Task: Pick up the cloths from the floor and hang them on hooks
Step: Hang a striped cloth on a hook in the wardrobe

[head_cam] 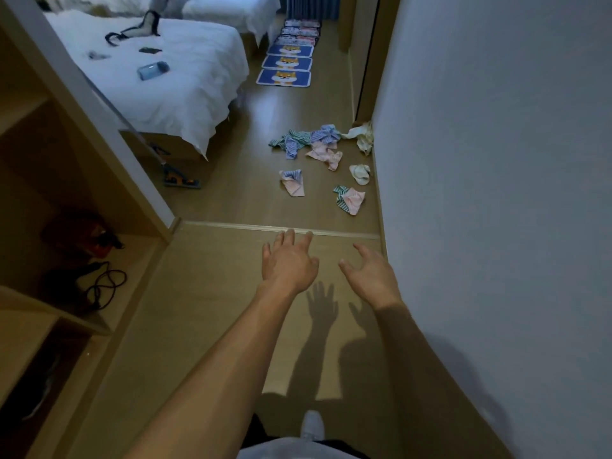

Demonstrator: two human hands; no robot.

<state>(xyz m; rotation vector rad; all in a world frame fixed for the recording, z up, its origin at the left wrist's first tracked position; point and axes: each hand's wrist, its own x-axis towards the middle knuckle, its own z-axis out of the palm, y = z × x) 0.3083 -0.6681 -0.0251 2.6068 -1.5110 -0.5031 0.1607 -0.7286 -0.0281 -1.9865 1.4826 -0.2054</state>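
Cloths [318,160] are lying scattered on the floor [215,309], well ahead of both sets of fingers, none lifted yet. Nearest the camera, a shoe [312,425] is planted on the floor below the forearms. Left hand [288,263] is reaching forward, palm down, fingers [289,236] spread and holding nothing. Right hand [371,273] is reaching alongside it, near the wall [496,193], fingers loosely spread and slightly curved, also holding nothing. Both fingertips are hovering about level with the threshold strip [281,228] crossing the floor.

Just beyond the fingers, a pink and green-striped cloth [349,199] is sitting closest to the right fingers, and a pink and blue cloth [292,182] is lying ahead of the left fingers. Further out, a small cream cloth [360,174] is sitting beside the wall. Past those, a bigger heap of striped cloths [306,139] and a cream one [362,135] against the wall's corner.

Off to the left of the fingers, a shelf unit [66,226] is holding cables; further out, a bed [159,77] with small items on it, and a row of mats [286,62] far along the floor.

Step in hand, judging by the pose: approaching the pile, the pickup not yet begun. Next move is calling for stepping past the strip, bending down, and closing fingers on the nearest cloth. No hooks are showing in view, so where to hang them cannot be told.
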